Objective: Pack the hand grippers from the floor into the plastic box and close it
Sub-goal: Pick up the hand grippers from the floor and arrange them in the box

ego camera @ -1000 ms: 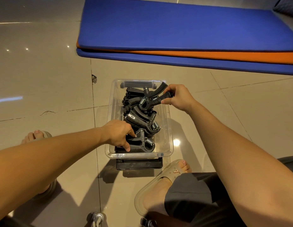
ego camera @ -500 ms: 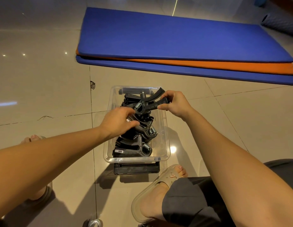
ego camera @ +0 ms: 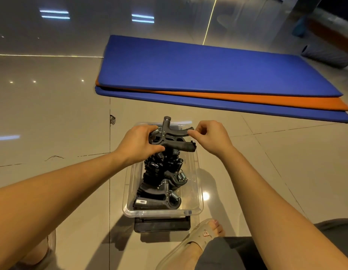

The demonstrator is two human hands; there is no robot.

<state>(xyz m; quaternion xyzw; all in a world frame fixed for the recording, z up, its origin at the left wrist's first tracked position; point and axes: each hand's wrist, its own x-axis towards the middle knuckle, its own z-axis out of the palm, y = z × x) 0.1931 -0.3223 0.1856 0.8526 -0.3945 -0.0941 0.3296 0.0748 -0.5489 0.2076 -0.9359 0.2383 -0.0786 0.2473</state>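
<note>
Left hand (ego camera: 139,145) now gripping hand gripper (ego camera: 180,147), right hand (ego camera: 212,137) pinching it, glossy tile floor (ego camera: 52,117), probably foam mats (ego camera: 208,71).

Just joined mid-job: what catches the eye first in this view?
At centre, the left hand grips the spring end of a black hand gripper and the right hand pinches its handle tip, above the far end of the clear plastic box. A pile of grippers fills the box. Beyond lie stacked blue and orange mats.

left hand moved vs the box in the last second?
Yes. The left hand went from the near end of the box to its far end, where it now grips the raised hand gripper that the right hand pinches.
</note>
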